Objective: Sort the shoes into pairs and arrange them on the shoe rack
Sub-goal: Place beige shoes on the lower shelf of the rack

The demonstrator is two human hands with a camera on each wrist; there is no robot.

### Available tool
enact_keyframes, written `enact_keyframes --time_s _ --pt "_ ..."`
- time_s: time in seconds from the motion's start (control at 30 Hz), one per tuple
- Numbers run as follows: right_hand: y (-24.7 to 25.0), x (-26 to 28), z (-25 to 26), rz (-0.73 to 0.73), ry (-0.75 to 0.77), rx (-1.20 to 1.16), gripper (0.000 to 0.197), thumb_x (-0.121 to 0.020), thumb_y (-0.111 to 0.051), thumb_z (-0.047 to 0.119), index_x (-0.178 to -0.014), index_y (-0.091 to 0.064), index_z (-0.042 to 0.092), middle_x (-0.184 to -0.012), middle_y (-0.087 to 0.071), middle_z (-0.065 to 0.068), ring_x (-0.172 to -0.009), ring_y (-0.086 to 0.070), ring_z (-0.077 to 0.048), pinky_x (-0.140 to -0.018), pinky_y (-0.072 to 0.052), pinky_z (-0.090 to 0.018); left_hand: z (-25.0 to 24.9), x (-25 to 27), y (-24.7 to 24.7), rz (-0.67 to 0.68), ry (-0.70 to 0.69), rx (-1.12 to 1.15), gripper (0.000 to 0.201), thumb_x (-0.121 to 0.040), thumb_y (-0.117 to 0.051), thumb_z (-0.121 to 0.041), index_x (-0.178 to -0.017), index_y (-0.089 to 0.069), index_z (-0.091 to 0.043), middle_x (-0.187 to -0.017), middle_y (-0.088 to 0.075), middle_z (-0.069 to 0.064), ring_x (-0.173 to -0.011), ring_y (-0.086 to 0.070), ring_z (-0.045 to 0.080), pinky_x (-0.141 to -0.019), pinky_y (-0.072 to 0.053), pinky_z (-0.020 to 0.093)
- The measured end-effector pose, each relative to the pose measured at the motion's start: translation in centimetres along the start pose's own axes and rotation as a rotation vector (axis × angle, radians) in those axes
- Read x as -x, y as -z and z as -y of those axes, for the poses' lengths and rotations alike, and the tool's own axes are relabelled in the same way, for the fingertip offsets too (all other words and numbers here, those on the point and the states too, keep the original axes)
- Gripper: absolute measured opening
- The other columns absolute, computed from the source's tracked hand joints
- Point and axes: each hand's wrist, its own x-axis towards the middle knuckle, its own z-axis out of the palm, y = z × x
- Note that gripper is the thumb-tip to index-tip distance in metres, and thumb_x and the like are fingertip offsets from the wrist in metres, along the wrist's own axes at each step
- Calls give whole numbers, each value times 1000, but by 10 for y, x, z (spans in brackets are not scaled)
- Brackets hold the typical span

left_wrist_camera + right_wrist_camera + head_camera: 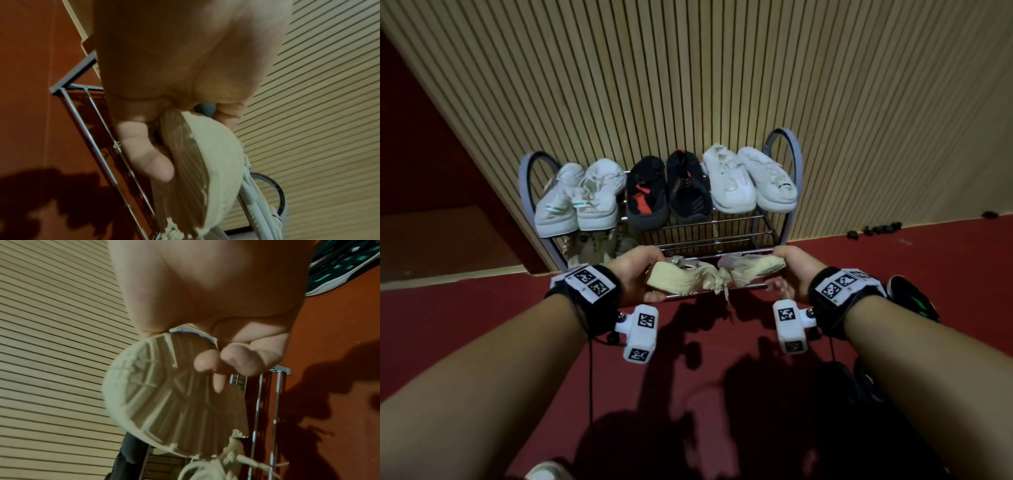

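Two pale yellow knit shoes hang in front of the shoe rack's (794, 161) lower bars (709, 245). My left hand (635, 274) grips the left one (678, 279) by its end, thumb (148, 155) on the ribbed brown sole (183, 162). My right hand (791, 270) grips the other yellow shoe (751, 267), fingertips (205, 360) curled onto its sole (164, 394). Their laces meet in the middle. On the top shelf sit a grey pair (575, 198), a black and red pair (667, 192) and a white pair (748, 178).
A beige pair (599, 248) lies on a lower shelf at the left. A black shoe with green marks (914, 298) lies on the red floor behind my right wrist, another dark shoe (866, 380) nearer me. The slatted wooden wall (688, 68) backs the rack.
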Motion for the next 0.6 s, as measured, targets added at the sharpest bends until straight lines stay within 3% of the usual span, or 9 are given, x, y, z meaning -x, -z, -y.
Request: enact_keyframes --time_s 0.07,0.13,0.23,0.33,0.43,0.53,0.6 --pt "-3 2 3 7 17 -72 21 -82 -39 23 -87 -54 9 -39 -45 -3 -27 -39 -13 -36 -33 -13 3 7 12 -13 -15 42 24 -77 -43 -17 -90 -59 -5 -73 -66 8 -60 -65 20 -48 -48 21" --pt "-5 0 3 9 36 -153 19 -81 -38 19 -88 -54 10 -49 -46 -2 -29 -41 -12 -36 -34 -14 7 10 22 -22 -42 94 40 -66 -45 -18 -102 -56 -3 -81 -62 14 -57 -64 25 -43 -46 23" --pt "-11 -4 -1 25 37 -231 27 -78 -38 14 -98 -57 8 -68 -53 -5 -33 -46 -12 -37 -38 -15 12 11 30 -10 -81 224 39 -76 -33 -11 -107 -56 -1 -84 -64 18 -52 -65 29 -40 -47 24" --pt "-18 -8 -4 32 63 -289 29 -80 -37 9 -101 -57 6 -70 -55 -5 -35 -47 -12 -39 -39 -15 17 6 35 -57 -102 286 41 -73 -36 -8 -109 -53 -2 -91 -61 18 -58 -67 29 -46 -52 29" --pt "-24 -19 -8 16 76 -282 36 -82 -38 7 -114 -55 4 -78 -58 -7 -40 -53 -13 -38 -41 -18 24 -2 35 -102 -105 291 26 -81 -35 -5 -92 -58 -4 -75 -66 12 -62 -66 25 -55 -55 31" --pt "-29 -32 -11 22 65 -280 40 -84 -41 5 -122 -54 9 -89 -63 -6 -47 -60 -14 -40 -45 -19 32 -13 32 -111 -108 255 26 -85 -35 -1 -82 -59 -11 -64 -66 5 -56 -65 19 -64 -48 28" --pt "-33 -41 -13 15 56 -295 37 -87 -42 5 -121 -54 13 -89 -64 -3 -49 -61 -11 -41 -47 -19 36 -25 32 -122 -106 254 23 -81 -41 -1 -85 -59 -14 -78 -65 8 -66 -64 21 -68 -49 30"
